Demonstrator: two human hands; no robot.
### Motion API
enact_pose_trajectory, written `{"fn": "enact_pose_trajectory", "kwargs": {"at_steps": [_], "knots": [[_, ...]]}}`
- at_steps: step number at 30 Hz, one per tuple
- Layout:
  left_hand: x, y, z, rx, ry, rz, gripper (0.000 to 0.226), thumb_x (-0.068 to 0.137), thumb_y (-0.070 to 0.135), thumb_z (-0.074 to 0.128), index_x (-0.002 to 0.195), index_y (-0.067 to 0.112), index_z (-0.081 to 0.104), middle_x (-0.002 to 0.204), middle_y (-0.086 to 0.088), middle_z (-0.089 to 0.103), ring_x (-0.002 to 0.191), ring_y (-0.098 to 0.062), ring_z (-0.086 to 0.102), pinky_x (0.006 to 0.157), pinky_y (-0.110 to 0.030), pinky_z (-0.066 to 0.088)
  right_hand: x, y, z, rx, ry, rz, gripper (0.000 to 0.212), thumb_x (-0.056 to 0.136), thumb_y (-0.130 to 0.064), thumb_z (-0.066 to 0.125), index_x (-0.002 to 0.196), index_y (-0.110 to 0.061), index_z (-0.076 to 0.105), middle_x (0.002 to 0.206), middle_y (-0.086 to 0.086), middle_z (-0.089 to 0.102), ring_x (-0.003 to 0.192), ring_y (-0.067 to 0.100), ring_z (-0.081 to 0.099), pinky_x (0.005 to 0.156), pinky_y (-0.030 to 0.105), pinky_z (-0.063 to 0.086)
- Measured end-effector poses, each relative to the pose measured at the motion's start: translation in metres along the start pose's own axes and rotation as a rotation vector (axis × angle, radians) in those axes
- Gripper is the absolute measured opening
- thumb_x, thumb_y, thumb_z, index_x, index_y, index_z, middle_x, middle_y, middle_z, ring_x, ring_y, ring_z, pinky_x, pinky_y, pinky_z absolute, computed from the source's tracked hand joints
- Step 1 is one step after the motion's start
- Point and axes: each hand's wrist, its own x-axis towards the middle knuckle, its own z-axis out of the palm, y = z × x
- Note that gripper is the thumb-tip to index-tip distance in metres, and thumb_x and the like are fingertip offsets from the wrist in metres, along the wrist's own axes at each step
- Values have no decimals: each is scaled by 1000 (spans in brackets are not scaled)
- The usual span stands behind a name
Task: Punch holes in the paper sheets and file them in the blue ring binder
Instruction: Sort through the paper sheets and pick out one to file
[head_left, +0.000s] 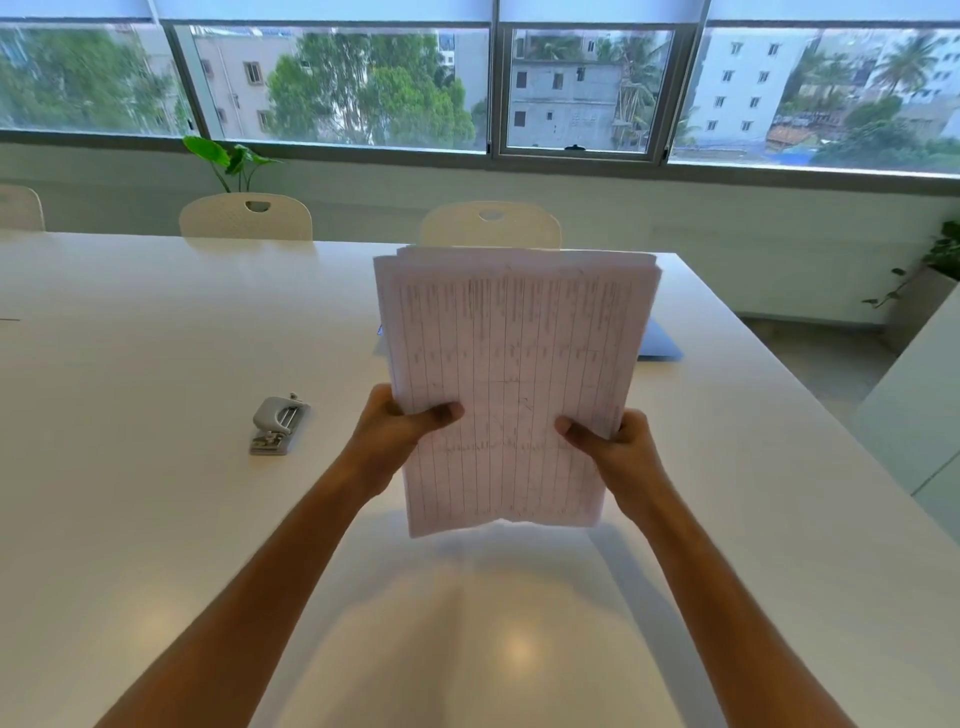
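White printed paper sheets (511, 389) held upright above the surface (156, 519), left hand (400, 421) and right hand (613, 441) each pinching a side edge, uneven top edges could mean misaligned holes at the grey metal hole punch (278, 425).

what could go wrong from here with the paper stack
The thick stack of printed white paper sheets is held upright off the white table by the left hand and right hand only at its lower sides. Its top edges look uneven, so holes could land misaligned. The stack may be too thick for the small grey hole punch.
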Motion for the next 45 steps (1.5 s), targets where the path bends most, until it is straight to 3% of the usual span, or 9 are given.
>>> {"fn": "enact_pose_trajectory", "kwargs": {"at_steps": [7, 11, 16, 25, 30, 32, 36, 42, 45], "knots": [[3, -20, 5, -233, 187, -148, 32, 70, 3, 78, 100, 7, 67, 98, -14, 72, 91, -38, 69, 75, -52, 58, -5, 16, -5, 24, -57, 83, 9, 82, -17, 73, 90, -15, 71, 83, -1, 76, 80, 19, 73, 63, 25, 58], [13, -16, 6, -493, 393, -198, 36, 74, 2, 73, 109, 5, 64, 106, -13, 69, 96, -36, 65, 77, -47, 55, -7, 25, -16, 392, -54, 160, 29, 73, -18, 72, 94, 1, 67, 87, 14, 70, 81, 28, 69, 70, 36, 58], [13, -15, 26, -677, 440, -249, 28, 81, 1, 69, 104, 15, 64, 102, -6, 70, 94, -28, 65, 73, -45, 54, -17, 33, 10, 706, -114, 181, 38, 76, -15, 70, 114, -12, 65, 109, 16, 70, 97, 32, 69, 80, 43, 58], [6, -41, 22, -672, 326, -249, 24, 86, 0, 59, 105, 14, 63, 104, -7, 71, 97, -28, 66, 77, -43, 58, -16, 24, 18, 420, 185, 110, 23, 88, 1, 61, 103, -16, 65, 95, 8, 73, 96, 33, 69, 76, 47, 57], [14, -38, -47, -717, 122, -318, 36, 95, 19, 43, 91, 10, 78, 89, -7, 76, 81, -20, 73, 68, -32, 60, -13, 22, -22, 327, 63, 140, 26, 77, -1, 71, 102, -9, 68, 102, 19, 72, 95, 39, 69, 76, 51, 58], [12, -31, -67, -595, -50, -352, 29, 80, 31, 64, 93, 9, 78, 89, -10, 76, 81, -24, 72, 68, -34, 59, -12, 20, -33, 293, 23, 170, 26, 75, -1, 70, 99, -8, 71, 101, 20, 73, 96, 42, 68, 77, 48, 58], [12, -32, -73, -330, -282, -396, 73, 36, 30, 95, 100, 3, 73, 94, -18, 73, 80, -28, 72, 65, -36, 58, -10, 14, -39, 206, -112, 183, 30, 77, -3, 67, 108, -2, 66, 104, 22, 72, 96, 38, 69, 79, 43, 58], [15, -43, -63, -241, -340, -461, 85, 47, 21, 94, 121, 1, 58, 117, -27, 64, 96, -38, 66, 75, -47, 57, -8, 14, -45, 179, -153, 284, 55, 67, -30, 79, 115, -8, 65, 107, 18, 72, 98, 36, 69, 79, 44, 58], [14, -50, -58, -335, -352, -499, 86, 55, 23, 92, 128, 0, 53, 121, -29, 61, 99, -41, 65, 78, -51, 56, -8, 15, -48, 261, -152, 337, 30, 85, -18, 69, 113, -9, 65, 106, 18, 72, 95, 35, 70, 72, 40, 59]]}}
